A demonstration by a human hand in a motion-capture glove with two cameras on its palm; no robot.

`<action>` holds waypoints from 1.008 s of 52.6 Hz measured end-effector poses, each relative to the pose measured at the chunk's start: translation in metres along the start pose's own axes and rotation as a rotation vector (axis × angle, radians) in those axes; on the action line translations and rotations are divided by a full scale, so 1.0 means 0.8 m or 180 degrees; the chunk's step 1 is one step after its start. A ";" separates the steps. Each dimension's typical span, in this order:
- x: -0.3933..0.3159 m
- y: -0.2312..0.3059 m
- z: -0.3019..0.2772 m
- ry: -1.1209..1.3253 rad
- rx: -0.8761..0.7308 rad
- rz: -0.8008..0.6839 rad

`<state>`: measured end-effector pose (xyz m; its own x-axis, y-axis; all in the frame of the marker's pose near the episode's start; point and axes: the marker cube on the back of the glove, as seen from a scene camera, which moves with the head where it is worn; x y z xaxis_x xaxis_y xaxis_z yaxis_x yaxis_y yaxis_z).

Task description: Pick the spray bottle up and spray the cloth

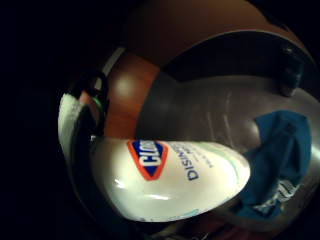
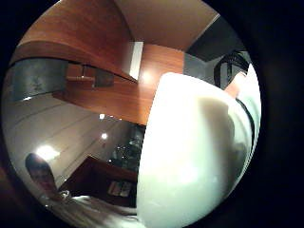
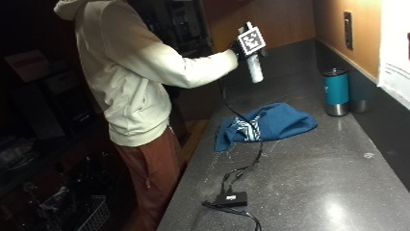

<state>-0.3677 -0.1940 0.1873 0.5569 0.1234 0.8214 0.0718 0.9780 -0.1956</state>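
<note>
Dark speckled counter stretches ahead, the blue cloth crumpled on it. My right hand is wrapped around the spray bottle, held up above the cloth. Smooth plastic, probably light and slippery; I'd grip near the neck.

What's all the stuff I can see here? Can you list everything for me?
spray bottle: one, white, held up in the air above the far part of the counter
cloth: one, blue with white print, lying crumpled on the counter
counter: one, dark grey, speckled, running along the wall
tumbler: one, teal with a metal base and dark lid, standing upright near the wall
small box: one, black, lying on the counter's near end
right hand: one, black glove, grips the spray bottle
sleeve: cream hoodie, arm stretched out over the counter
</note>
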 end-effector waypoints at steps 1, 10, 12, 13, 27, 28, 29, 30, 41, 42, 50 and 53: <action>0.001 -0.001 0.003 -0.0097 0.0057 0.0004; 0.053 0.008 0.056 -0.0024 0.0164 0.0107; 0.056 0.005 0.070 -0.0113 0.0235 0.0118; 0.059 0.005 0.077 -0.0145 0.0242 0.0125; 0.148 0.007 0.153 0.0321 0.0129 0.0190; 0.151 0.009 0.157 0.0301 0.0071 0.0200; 0.154 0.010 0.162 0.0276 0.0044 0.0211; 0.157 0.009 0.168 0.0250 0.0051 0.0223; 0.184 0.000 0.202 0.0282 0.0068 0.0263; 0.182 -0.004 0.200 0.0241 0.0115 0.0235; 0.161 0.017 0.201 0.0091 -0.0551 0.0003; 0.158 0.024 0.187 0.0087 -0.0634 -0.0045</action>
<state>-0.4196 -0.1348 0.3671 0.5768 0.1026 0.8104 0.2405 0.9268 -0.2885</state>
